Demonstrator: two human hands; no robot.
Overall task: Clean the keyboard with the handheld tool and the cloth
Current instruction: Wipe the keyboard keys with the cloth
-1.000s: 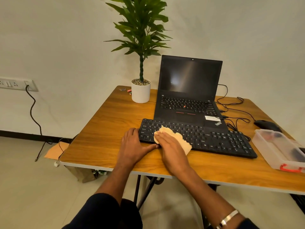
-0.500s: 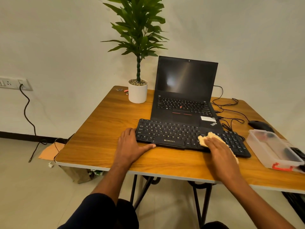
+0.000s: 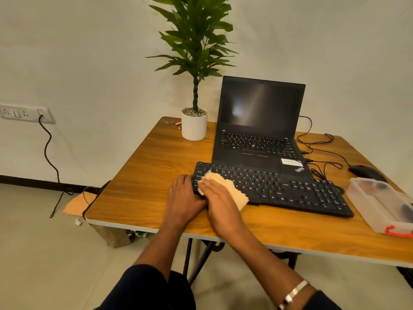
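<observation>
Pressing flat, fingers extended rather than curled, the right hand (image 3: 220, 198) pins a soft beige cloth (image 3: 232, 189) against the left end of the black keyboard (image 3: 290, 189); the cloth, likely light and limp, is best held under the palm; the left hand (image 3: 182, 198), open and flat on the desk (image 3: 145, 175), touches the keyboard's left edge, probably bracing the stiff, light board against sliding; beyond, overlapped by the keyboard's far edge, stands the laptop (image 3: 261, 121).
</observation>
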